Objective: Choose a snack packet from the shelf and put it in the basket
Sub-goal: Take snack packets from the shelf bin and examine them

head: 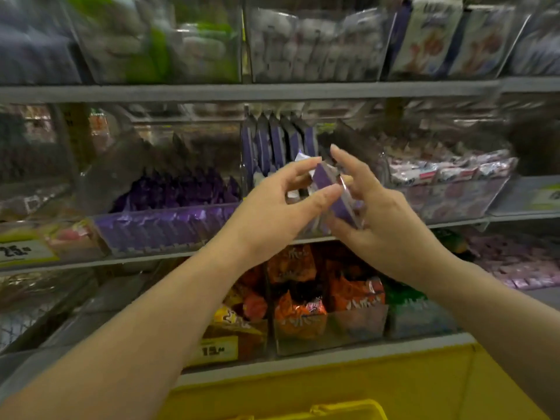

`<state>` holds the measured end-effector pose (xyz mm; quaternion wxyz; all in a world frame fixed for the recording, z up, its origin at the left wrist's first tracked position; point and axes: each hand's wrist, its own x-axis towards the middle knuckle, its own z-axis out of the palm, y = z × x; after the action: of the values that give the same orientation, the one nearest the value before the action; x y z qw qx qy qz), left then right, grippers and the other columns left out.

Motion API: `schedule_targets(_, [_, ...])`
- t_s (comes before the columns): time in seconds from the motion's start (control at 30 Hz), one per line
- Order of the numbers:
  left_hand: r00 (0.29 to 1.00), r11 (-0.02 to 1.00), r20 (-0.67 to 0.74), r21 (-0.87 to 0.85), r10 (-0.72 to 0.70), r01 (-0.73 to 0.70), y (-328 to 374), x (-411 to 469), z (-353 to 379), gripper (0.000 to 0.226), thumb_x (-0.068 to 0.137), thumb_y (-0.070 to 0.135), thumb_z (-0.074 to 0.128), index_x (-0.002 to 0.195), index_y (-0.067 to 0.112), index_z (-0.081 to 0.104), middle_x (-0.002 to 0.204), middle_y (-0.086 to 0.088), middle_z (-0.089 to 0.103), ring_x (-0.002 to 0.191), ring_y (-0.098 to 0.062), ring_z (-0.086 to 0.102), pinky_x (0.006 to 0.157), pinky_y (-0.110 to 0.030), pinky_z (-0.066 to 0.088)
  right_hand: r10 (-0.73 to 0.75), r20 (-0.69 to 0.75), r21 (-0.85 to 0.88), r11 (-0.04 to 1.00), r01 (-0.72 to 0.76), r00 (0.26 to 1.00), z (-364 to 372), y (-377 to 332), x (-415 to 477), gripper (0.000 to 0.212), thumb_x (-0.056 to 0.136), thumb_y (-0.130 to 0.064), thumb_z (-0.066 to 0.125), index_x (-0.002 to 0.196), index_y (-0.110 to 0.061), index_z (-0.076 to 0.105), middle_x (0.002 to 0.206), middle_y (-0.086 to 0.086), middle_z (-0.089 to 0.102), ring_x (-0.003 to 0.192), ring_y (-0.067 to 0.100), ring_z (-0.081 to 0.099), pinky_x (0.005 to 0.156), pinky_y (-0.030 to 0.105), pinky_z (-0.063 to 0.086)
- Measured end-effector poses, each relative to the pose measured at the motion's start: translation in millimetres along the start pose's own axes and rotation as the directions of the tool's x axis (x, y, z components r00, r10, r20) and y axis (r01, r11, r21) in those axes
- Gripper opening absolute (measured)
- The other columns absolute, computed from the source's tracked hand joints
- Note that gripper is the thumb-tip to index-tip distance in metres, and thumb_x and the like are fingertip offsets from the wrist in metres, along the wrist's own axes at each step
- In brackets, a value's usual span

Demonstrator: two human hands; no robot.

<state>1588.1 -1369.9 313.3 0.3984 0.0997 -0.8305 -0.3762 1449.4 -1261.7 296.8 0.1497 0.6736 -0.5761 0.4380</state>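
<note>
while both of our hands meet in front of the middle shelf, a purple snack packet [335, 197] sits tilted between them, its clear edge catching the light. our left hand [272, 213] has its grip around the packet's left side, thumb below and fingers curled over the top near a white corner of wrapper. our right hand [391, 225] cradles the packet from the right and underneath, its grip partly spread, the index finger pointing up and away from the pack, so we hold the packet with both hands at once.

just behind the packet, farther in, a row of upright purple pouches [277, 144] stands in a clear bin on the same shelf. to the left, a clear tray of purple wrapped bars [163, 219] lies along the shelf front [91, 262]. to the right, a bin of pale pink and white packets [448, 171] sits at the same level.

below our hands, on the lower shelf, orange snack bags [303, 298] are stacked in clear dividers, with a yellow price tag [216, 350] near them. nearest to us, at the bottom of the view, the yellow basket [348, 410] shows its rim and handle, well below the packet. everything on the upper shelf is too blurred to make out.
</note>
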Motion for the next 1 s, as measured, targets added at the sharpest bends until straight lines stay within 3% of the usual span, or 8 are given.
schedule_targets(0.07, [0.998, 0.997, 0.021, 0.036, 0.064, -0.065, 4.7, 21.6, -2.7, 0.054, 0.081, 0.048, 0.062, 0.132, 0.036, 0.052, 0.123, 0.010, 0.064, 0.115, -0.001, 0.058, 0.100, -0.034, 0.048, -0.018, -0.020, 0.055, 0.998, 0.019, 1.000, -9.0, 6.9, 19.2, 0.085, 0.088, -0.019, 0.067, 0.147, -0.050, 0.014, 0.116, -0.011, 0.066, 0.088, 0.005, 0.067, 0.082, 0.021, 0.054])
schedule_targets(0.17, [0.995, 0.987, 0.044, 0.135, 0.086, -0.091, 7.3, 59.2, -9.8, 0.044, 0.091, 0.040, 0.060, 0.134, 0.037, 0.049, 0.119, 0.009, 0.066, 0.113, -0.003, 0.060, 0.101, -0.037, 0.047, 0.024, -0.008, 0.133, 0.991, -0.023, 1.000, -15.6, 22.6, 51.7, 0.072, 0.088, -0.021, 0.067, 0.144, -0.046, 0.027, 0.103, -0.015, 0.068, 0.088, 0.003, 0.068, 0.077, 0.024, 0.056])
schedule_targets(0.37, [0.999, 0.899, 0.027, 0.438, -0.021, 0.007, 0.6, 118.0, -23.2, 0.052, 0.091, 0.055, 0.051, 0.139, 0.036, 0.046, 0.119, 0.002, 0.066, 0.106, -0.014, 0.062, 0.094, -0.036, 0.049, 0.233, 0.136, 0.378, 0.886, -0.268, 0.963, -15.9, 51.9, 103.0, 0.062, 0.084, -0.020, 0.073, 0.134, -0.035, 0.040, 0.093, -0.006, 0.074, 0.084, 0.008, 0.072, 0.068, 0.024, 0.059])
schedule_targets(0.47, [0.996, 0.918, 0.037, 0.393, -0.079, 0.058, -10.5, 134.6, -24.8, 0.051, 0.092, 0.053, 0.052, 0.137, 0.030, 0.049, 0.120, -0.002, 0.065, 0.107, -0.018, 0.063, 0.097, -0.042, 0.049, 0.289, 0.177, 0.368, 0.867, -0.336, 0.941, -12.3, 59.6, 121.5, 0.051, 0.079, -0.022, 0.076, 0.116, -0.041, 0.047, 0.101, -0.003, 0.070, 0.084, 0.008, 0.072, 0.071, 0.032, 0.061])
schedule_targets(0.57, [0.990, 0.944, 0.072, 0.316, -0.125, 0.096, -23.5, 141.9, -24.5, 0.051, 0.087, 0.053, 0.055, 0.131, 0.027, 0.053, 0.115, -0.003, 0.067, 0.102, -0.020, 0.066, 0.095, -0.044, 0.051, 0.324, 0.223, 0.307, 0.872, -0.382, 0.919, -9.0, 63.0, 131.1, 0.041, 0.075, -0.027, 0.079, 0.097, -0.046, 0.050, 0.092, -0.005, 0.071, 0.075, 0.007, 0.072, 0.066, 0.030, 0.061])
schedule_targets(0.7, [0.985, 0.954, 0.068, 0.268, -0.159, 0.136, -39.5, 146.1, -29.4, 0.057, 0.071, 0.055, 0.049, 0.121, 0.029, 0.057, 0.106, 0.001, 0.070, 0.095, -0.016, 0.069, 0.093, -0.045, 0.053, 0.318, 0.223, 0.174, 0.917, -0.358, 0.922, 3.8, 62.1, 136.5, 0.051, 0.075, -0.034, 0.078, 0.117, -0.032, 0.049, 0.096, -0.007, 0.068, 0.085, 0.010, 0.070, 0.075, 0.035, 0.061])
schedule_targets(0.8, [0.979, 0.945, 0.083, 0.285, -0.188, 0.157, -48.3, 149.2, -38.0, 0.052, 0.069, 0.055, 0.051, 0.117, 0.034, 0.052, 0.104, 0.003, 0.069, 0.093, -0.013, 0.069, 0.091, -0.042, 0.054, 0.284, 0.225, 0.072, 0.949, -0.306, 0.932, 11.4, 60.8, 142.5, 0.053, 0.082, -0.041, 0.072, 0.127, -0.028, 0.046, 0.098, -0.015, 0.063, 0.088, 0.004, 0.066, 0.075, 0.024, 0.056])
schedule_targets(1.0, [0.972, 0.919, 0.150, 0.377, -0.184, 0.116, -54.9, 151.1, -44.3, 0.067, 0.065, 0.064, 0.061, 0.125, 0.035, 0.052, 0.113, 0.008, 0.065, 0.102, -0.012, 0.065, 0.092, -0.039, 0.053, 0.306, 0.436, 0.093, 0.920, -0.381, 0.846, -1.2, 71.3, 142.5, 0.045, 0.092, -0.029, 0.062, 0.133, -0.033, 0.044, 0.113, -0.005, 0.068, 0.104, 0.007, 0.065, 0.087, 0.019, 0.048])
